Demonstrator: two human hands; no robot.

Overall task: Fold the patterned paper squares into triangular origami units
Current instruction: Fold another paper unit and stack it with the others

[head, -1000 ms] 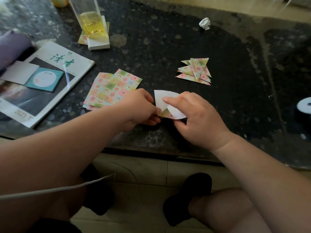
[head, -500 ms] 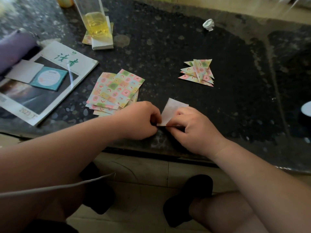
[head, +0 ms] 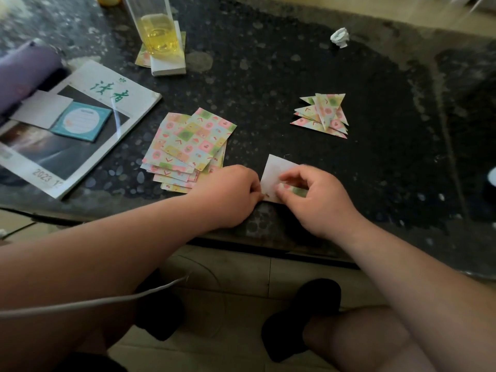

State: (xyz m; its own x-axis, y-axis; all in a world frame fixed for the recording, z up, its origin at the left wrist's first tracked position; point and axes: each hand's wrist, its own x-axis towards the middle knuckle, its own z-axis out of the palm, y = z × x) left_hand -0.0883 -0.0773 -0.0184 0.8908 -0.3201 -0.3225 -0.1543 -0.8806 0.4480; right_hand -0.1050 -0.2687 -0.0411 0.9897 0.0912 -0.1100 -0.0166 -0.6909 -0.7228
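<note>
I judge it mid-fold: left hand [head: 230, 196] and right hand [head: 319, 202], each grip pinching the paper square [head: 276, 169]; next, align edges, then crease.

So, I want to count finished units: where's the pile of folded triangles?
Head view: the pile of folded triangles lies right of the unfolded paper stack, beyond the right hand.

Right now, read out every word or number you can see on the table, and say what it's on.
"读者": green characters at the top of the magazine cover.
"2023 1": the magazine's lower corner; the rest is blurred.
Teal card: print too small to read.
No other text is readable.
</note>
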